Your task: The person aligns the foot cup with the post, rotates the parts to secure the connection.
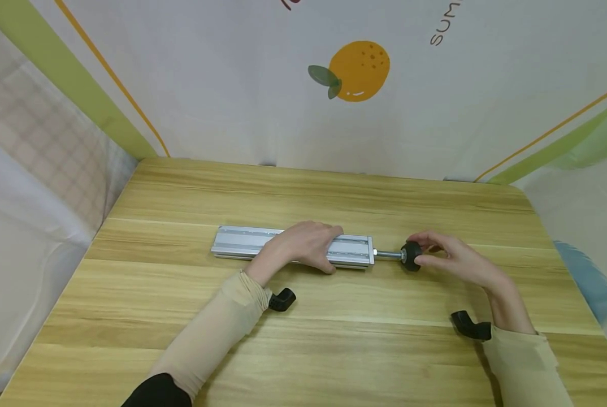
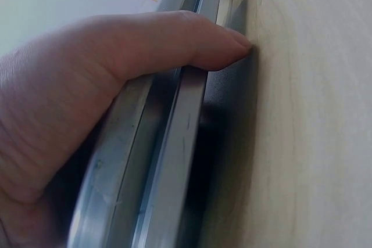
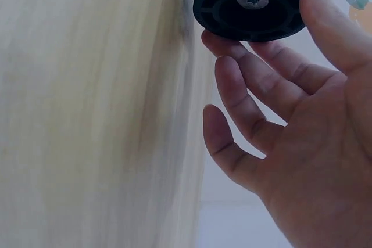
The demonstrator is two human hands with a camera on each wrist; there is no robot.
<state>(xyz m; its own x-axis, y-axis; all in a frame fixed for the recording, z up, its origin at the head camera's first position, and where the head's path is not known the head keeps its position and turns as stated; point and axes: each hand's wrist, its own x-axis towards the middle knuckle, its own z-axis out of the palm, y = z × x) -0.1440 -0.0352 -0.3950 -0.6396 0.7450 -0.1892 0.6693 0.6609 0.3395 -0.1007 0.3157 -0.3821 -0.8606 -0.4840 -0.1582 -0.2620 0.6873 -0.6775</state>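
Showing only right-wrist: black knob's (image 3: pixel 250 4) screw.

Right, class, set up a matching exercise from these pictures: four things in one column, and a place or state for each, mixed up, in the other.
Things:
1. left hand
2. right hand
3. metal rail
4. orange picture

Places or states:
A. on the wall behind the table
B. lying flat on the wooden table
C. pinching the black round knob
D. pressing down on the rail

Pairs: 1-D, 2-C, 3-B, 4-A
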